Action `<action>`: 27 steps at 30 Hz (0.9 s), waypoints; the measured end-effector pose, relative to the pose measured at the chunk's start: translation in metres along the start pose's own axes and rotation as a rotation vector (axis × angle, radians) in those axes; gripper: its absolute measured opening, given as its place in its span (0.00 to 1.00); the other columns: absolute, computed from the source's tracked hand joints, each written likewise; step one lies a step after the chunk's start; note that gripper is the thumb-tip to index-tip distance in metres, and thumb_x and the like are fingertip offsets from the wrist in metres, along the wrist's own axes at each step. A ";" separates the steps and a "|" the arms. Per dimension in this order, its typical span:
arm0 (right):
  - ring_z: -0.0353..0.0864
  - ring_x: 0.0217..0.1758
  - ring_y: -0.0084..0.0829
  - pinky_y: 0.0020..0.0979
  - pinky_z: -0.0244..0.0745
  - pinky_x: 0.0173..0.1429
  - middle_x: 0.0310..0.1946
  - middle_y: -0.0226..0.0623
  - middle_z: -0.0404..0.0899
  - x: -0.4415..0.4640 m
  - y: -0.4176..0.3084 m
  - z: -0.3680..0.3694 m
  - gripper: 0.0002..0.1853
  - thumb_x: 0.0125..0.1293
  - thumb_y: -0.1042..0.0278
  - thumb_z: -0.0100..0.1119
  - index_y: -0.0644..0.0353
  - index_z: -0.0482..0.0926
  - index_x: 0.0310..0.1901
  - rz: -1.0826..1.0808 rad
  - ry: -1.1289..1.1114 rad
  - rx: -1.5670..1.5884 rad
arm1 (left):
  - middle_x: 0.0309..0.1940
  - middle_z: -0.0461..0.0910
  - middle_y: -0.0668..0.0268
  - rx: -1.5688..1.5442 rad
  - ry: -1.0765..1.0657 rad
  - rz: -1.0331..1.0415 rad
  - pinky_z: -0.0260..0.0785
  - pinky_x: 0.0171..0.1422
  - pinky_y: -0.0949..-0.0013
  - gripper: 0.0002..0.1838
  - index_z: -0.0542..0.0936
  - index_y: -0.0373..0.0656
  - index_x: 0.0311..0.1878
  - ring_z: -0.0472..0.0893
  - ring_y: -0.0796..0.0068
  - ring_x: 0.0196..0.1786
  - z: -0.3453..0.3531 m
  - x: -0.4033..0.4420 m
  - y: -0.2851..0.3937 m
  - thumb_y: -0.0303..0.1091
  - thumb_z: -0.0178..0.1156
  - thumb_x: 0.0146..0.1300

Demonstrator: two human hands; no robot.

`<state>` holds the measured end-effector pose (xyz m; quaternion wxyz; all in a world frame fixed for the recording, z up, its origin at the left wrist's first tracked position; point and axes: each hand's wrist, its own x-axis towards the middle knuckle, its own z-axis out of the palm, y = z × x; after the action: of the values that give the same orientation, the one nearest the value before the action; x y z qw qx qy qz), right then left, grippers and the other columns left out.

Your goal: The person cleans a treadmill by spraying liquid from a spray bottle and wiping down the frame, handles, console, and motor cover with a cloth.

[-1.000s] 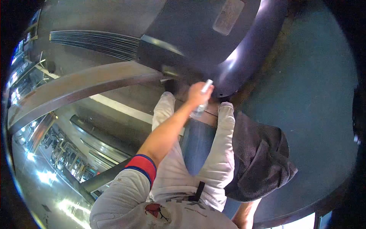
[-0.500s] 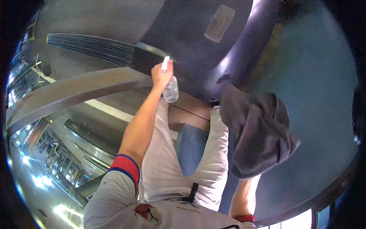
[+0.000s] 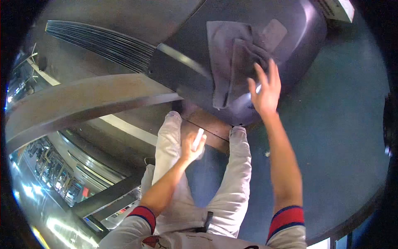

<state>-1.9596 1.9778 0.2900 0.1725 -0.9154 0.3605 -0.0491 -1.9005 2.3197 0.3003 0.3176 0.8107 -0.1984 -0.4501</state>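
A dark cloth (image 3: 230, 62) lies partly folded on the dark curved panel (image 3: 186, 35) ahead of me. Close to the cloth's right edge is my right hand (image 3: 266, 89), its fingers spread; a small bright spot shows beside its palm. Low between my knees, my left hand (image 3: 192, 146) is wrapped round a spray bottle (image 3: 198, 139) with a white top. The bottle's clear body is mostly hidden by the fingers.
A brown curved beam (image 3: 91, 93) runs from the left toward my legs. Behind it is a ribbed black strip (image 3: 99, 45). A wide blue-green surface (image 3: 331, 137) spreads at the right. A pale vented box (image 3: 338, 9) stands at the top right.
The dark cloth has gone from around my right hand onto the panel, and that hand has moved up and forward with fingers apart. My left hand has come down with the bottle toward my lap.
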 end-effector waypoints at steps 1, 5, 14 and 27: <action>0.54 0.79 0.62 0.64 0.51 0.77 0.79 0.54 0.53 0.022 -0.011 0.015 0.34 0.67 0.43 0.62 0.38 0.69 0.73 -0.100 -0.153 -0.178 | 0.24 0.77 0.58 0.071 -0.032 0.020 0.71 0.34 0.56 0.11 0.78 0.41 0.31 0.79 0.54 0.28 0.001 -0.005 -0.009 0.36 0.67 0.65; 0.41 0.80 0.71 0.77 0.38 0.74 0.80 0.55 0.48 0.106 -0.080 0.109 0.45 0.64 0.29 0.55 0.43 0.60 0.78 0.120 -0.009 -0.325 | 0.27 0.79 0.57 -0.045 -0.166 0.091 0.73 0.35 0.55 0.10 0.81 0.42 0.33 0.81 0.52 0.30 -0.026 -0.004 -0.001 0.37 0.68 0.63; 0.42 0.82 0.63 0.76 0.46 0.72 0.81 0.40 0.49 0.085 -0.187 0.075 0.35 0.61 0.39 0.64 0.34 0.70 0.70 0.153 -0.154 -0.086 | 0.32 0.80 0.59 0.166 -0.304 0.076 0.74 0.41 0.54 0.11 0.83 0.43 0.37 0.81 0.52 0.35 -0.075 0.020 0.050 0.41 0.68 0.62; 0.52 0.76 0.65 0.72 0.48 0.74 0.70 0.50 0.63 0.213 -0.244 0.114 0.38 0.59 0.39 0.64 0.50 0.71 0.67 -0.088 0.007 -0.057 | 0.30 0.81 0.59 0.044 -0.296 0.041 0.76 0.40 0.53 0.14 0.83 0.44 0.34 0.83 0.53 0.33 -0.076 0.021 0.047 0.46 0.68 0.62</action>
<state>-1.6218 2.0313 0.2615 0.1425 -0.9347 0.3219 -0.0495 -1.8266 2.2983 0.3499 0.2763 0.7380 -0.2695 -0.5535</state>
